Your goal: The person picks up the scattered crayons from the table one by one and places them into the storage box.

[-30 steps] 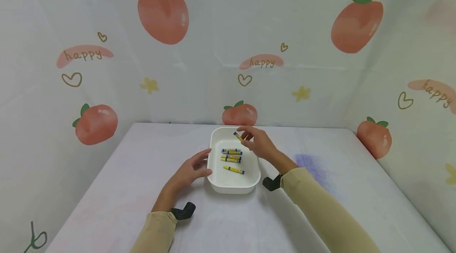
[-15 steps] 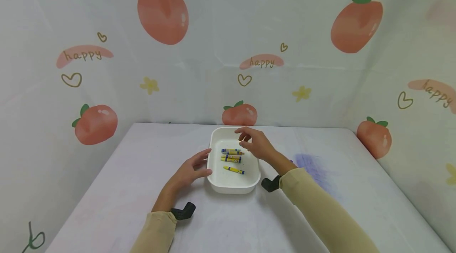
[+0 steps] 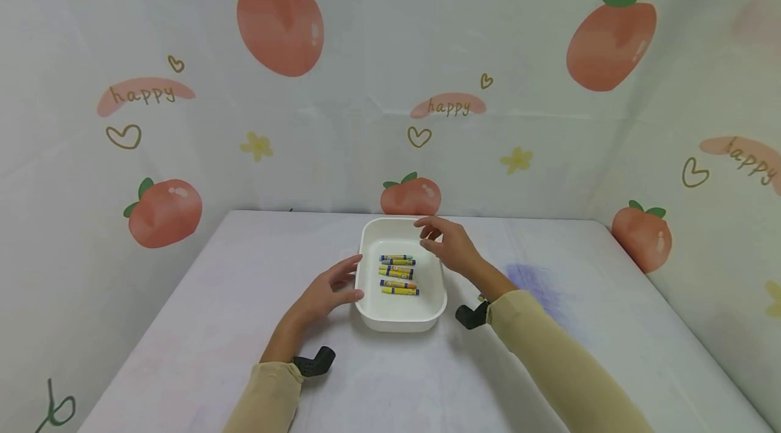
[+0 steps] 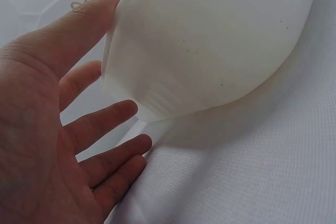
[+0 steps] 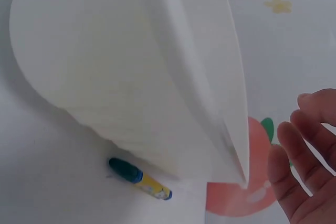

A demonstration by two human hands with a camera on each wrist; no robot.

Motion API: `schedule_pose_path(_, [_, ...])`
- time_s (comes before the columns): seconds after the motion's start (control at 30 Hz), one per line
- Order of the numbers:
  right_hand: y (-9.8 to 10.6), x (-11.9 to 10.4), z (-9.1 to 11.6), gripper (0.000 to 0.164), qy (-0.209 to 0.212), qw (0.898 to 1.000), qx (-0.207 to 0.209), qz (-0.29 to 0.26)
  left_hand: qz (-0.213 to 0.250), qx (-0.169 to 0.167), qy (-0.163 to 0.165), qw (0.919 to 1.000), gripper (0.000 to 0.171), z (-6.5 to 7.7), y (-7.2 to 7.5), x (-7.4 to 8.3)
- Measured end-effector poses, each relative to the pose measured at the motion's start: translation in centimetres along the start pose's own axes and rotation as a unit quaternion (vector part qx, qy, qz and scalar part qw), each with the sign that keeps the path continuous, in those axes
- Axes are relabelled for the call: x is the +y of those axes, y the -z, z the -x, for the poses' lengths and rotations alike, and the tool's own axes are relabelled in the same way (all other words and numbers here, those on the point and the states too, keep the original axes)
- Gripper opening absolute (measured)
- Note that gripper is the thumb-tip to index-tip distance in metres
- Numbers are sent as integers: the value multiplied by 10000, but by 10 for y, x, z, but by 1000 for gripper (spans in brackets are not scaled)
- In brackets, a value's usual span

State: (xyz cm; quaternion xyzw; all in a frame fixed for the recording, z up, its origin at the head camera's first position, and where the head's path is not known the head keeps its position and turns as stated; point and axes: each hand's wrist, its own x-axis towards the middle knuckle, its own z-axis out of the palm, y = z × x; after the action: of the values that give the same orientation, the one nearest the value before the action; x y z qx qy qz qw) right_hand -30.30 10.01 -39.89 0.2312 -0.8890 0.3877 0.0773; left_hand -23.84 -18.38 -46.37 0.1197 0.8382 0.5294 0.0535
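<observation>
Several short crayons (image 3: pixel 397 273) with yellow wrappers and blue bands lie roughly parallel in a white plastic tray (image 3: pixel 396 314). One of them, an orange-tipped crayon (image 3: pixel 398 284), lies near the front of the group. My left hand (image 3: pixel 326 291) rests at the tray's left side, its thumb along the rim in the left wrist view and the other fingers spread by the outer wall. Above the tray's far right corner hovers my right hand (image 3: pixel 451 243), fingers loosely bent with nothing between them. Beside the tray's right wall, a dark green crayon (image 5: pixel 140 178) lies on the tabletop.
A white cloth (image 3: pixel 262 243) covers the table, with a purple smudge (image 3: pixel 537 294) on the right. White curtains printed with peaches (image 3: pixel 281 26) rise behind and at both sides. Black wrist-worn devices (image 3: pixel 314 361) sit below both hands.
My right hand has let go of the crayon it pinched and drawn slightly right. The orange-tipped crayon now lies in the tray, and the nearest crayon has straightened. My left hand has stayed put.
</observation>
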Motion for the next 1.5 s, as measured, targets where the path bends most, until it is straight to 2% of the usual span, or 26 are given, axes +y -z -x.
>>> schedule_pose_path(0.43, [14,23,12,27,-174,9972,731,11,-46,7,10,10000,73,0,1,1])
schedule_pose_path(0.57, [14,30,17,26,-273,9963,820,-17,-41,17,1,10000,73,-1,1,0])
schedule_pose_path(0.73, [11,40,23,27,-593,9956,720,38,-48,11,-27,10000,73,-1,1,-1])
schedule_pose_path(0.87, [7,52,26,28,-697,9956,587,194,-72,9,-34,10000,74,-1,0,-1])
schedule_pose_path(1.07, [-2,68,29,31,-756,9944,84,729,-94,18,-45,9999,73,0,0,0])
schedule_pose_path(1.23, [-8,71,30,36,-917,9907,-279,963,-92,18,-57,9999,73,-1,0,0])
schedule_pose_path(1.37, [-12,73,29,40,-829,9856,-430,1410,-69,10,-54,10000,74,-1,0,-1])
schedule_pose_path(1.5, [-15,73,29,44,-913,9798,-554,1694,-63,14,-59,10000,73,-2,-1,-2])
